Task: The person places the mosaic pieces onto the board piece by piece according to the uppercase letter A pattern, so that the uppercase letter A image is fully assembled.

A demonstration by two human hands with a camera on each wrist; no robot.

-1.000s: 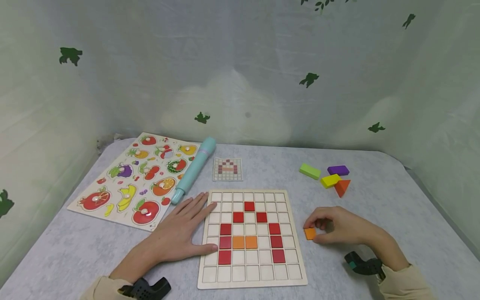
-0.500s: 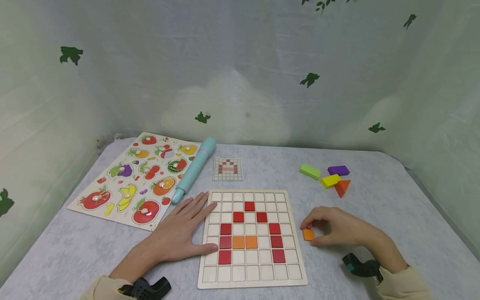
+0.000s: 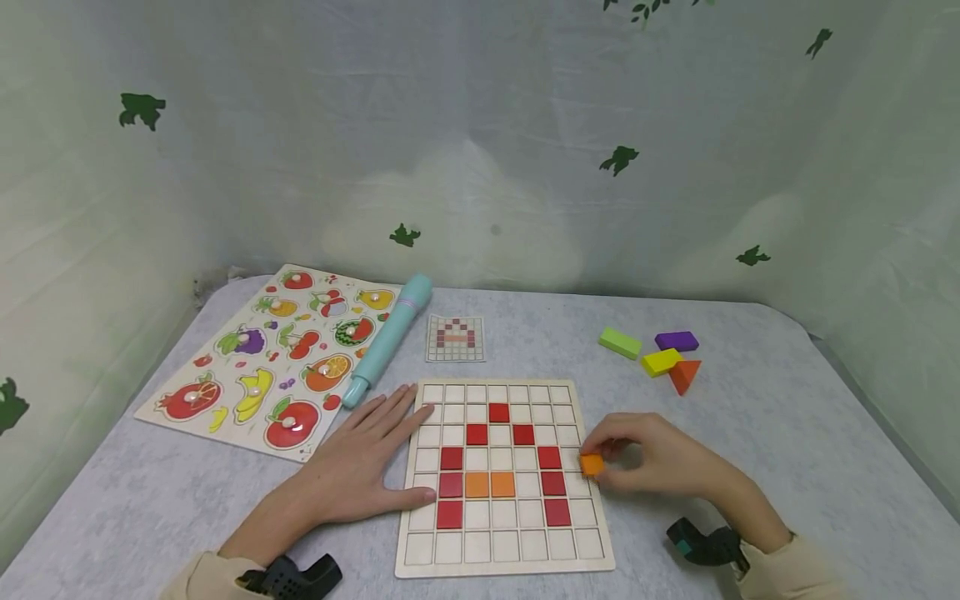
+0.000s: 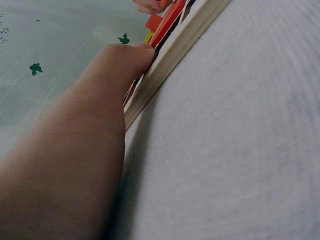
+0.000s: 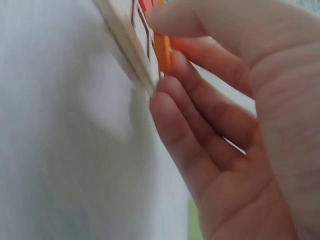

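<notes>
A square wooden grid board [image 3: 505, 547] lies in the middle of the table, its cells white. Several red tiles [image 3: 498, 412] form an arch in it, with two orange tiles [image 3: 490, 484] side by side between the arch's legs. My left hand [image 3: 367, 458] rests flat along the board's left edge, fingers spread, fingertips and thumb over its border. My right hand [image 3: 656, 454] pinches another orange tile [image 3: 592, 464] between thumb and fingers at the board's right edge. In the right wrist view that orange tile [image 5: 162, 52] stands close over the border cells, partly hidden by the thumb.
Behind the board lies a small pattern card [image 3: 455, 339]. To the left are a fruit puzzle board [image 3: 247, 342] and a teal tube [image 3: 388, 337]. Green [image 3: 620, 342], yellow [image 3: 662, 362] and purple blocks [image 3: 677, 341] and an orange triangle [image 3: 684, 377] lie back right.
My right hand has moved left with the orange tile, from the table beside the board to over its right edge. My left hand has stayed in place.
</notes>
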